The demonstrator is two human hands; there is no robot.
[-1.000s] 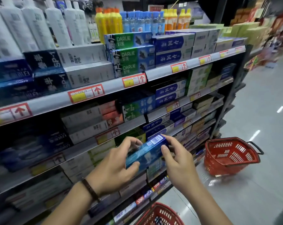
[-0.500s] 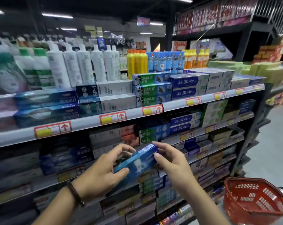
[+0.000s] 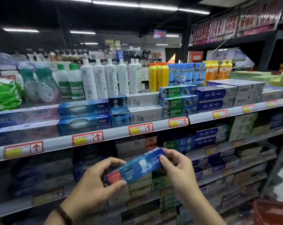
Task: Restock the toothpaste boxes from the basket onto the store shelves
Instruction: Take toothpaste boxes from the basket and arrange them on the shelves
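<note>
Two hands gripped one box (image 3: 137,168), which you held tilted in the air in front of the lower tiers, its right end higher than its left. Your left hand (image 3: 92,187) clasped the lower end, with the thumb under the red panel and the fingers curled over the top edge. Your right hand (image 3: 179,169) pinched the upper end between thumb and fingertips. The box appeared to touch neither the shelves (image 3: 114,135) nor their stock. On the top tier, similar cartons lay flat in stacks, among them blue boxes (image 3: 84,117) and green boxes (image 3: 178,101), with bottles (image 3: 105,78) standing behind. The basket (image 3: 272,211) showed only as a red blur at the lower right corner, well apart from the box.

Handling, as a judgement: a thin card carton with a tube inside is probably light and fairly stiff along its length. Its broad faces would dent under a hard squeeze, and the glossy print may slip against the fingers. The ends and long edges, where folds stiffen the card, are the better places to hold. One hand at an end should be enough to slide it flat onto a matching stack. Which stack matched it could not be told from this view.
</note>
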